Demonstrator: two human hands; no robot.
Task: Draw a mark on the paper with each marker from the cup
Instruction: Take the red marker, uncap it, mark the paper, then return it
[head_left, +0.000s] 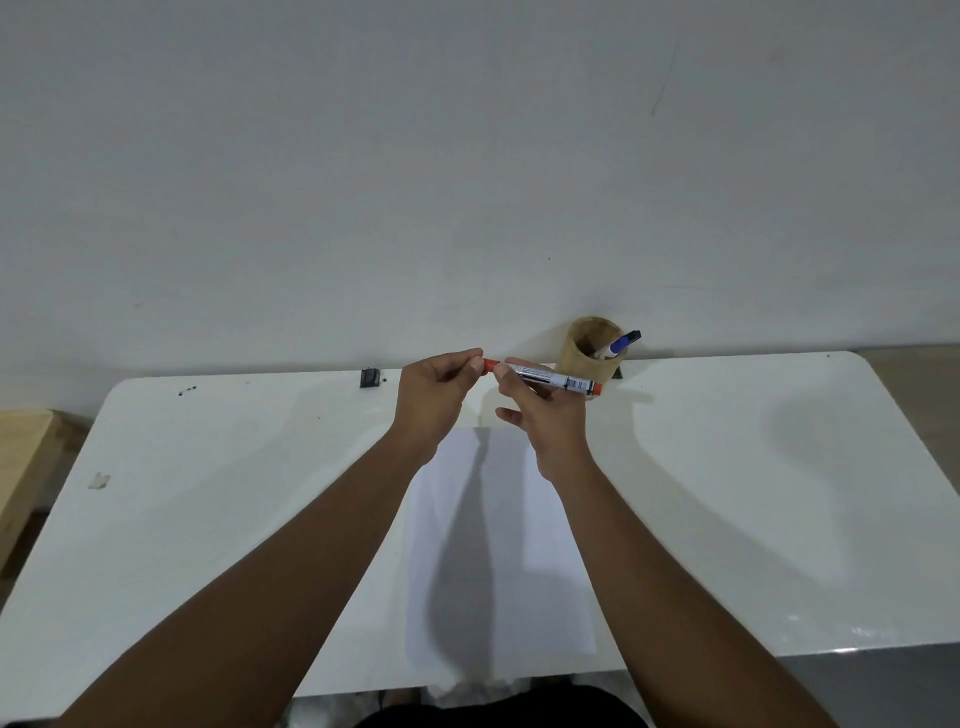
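Observation:
Both hands hold a red marker (558, 380) level above the far end of the white paper (498, 551). My right hand (545, 415) grips its white barrel. My left hand (439, 392) pinches the red cap end (491, 364). Whether the cap is on or pulled free is hard to tell. A wooden cup (592, 358) stands at the table's far edge by the wall, just behind the marker. A blue marker (621, 344) leans out of the cup, and another marker sits beside it inside.
The white table (208, 493) runs wide to both sides of the paper. A small black clip (369, 377) lies at the far edge, left of my hands. A bit of tape (98, 480) sits at the left. A wooden bench (21, 467) stands beyond the left edge.

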